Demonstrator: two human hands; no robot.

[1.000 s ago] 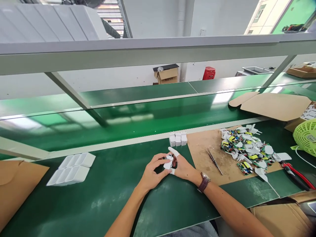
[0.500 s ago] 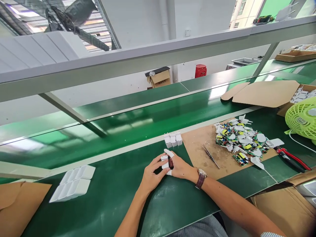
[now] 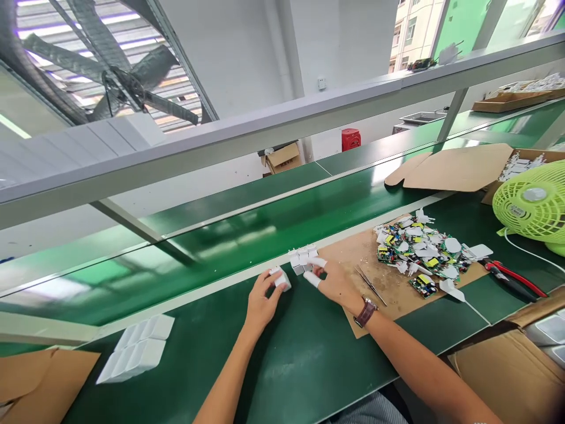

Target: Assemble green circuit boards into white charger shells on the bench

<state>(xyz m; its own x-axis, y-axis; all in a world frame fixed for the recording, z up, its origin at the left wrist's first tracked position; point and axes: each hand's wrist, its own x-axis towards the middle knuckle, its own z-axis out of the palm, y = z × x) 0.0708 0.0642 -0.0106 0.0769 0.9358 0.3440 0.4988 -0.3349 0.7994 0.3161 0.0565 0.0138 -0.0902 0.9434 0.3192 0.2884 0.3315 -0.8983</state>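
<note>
I pinch a white case in my left hand near the tabletop's far edge, its likely light, stiff, slick shell best gripped by opposite sides, while my right hand, thumb and finger parted, hovers beside clustered white blocks.

Bright daylight enters behind the wall fan at ten o'clock and through the window at one. Glare streaks the green strip toward nine and two. Soft shadows darken the table near six; edges look stretched.
</note>
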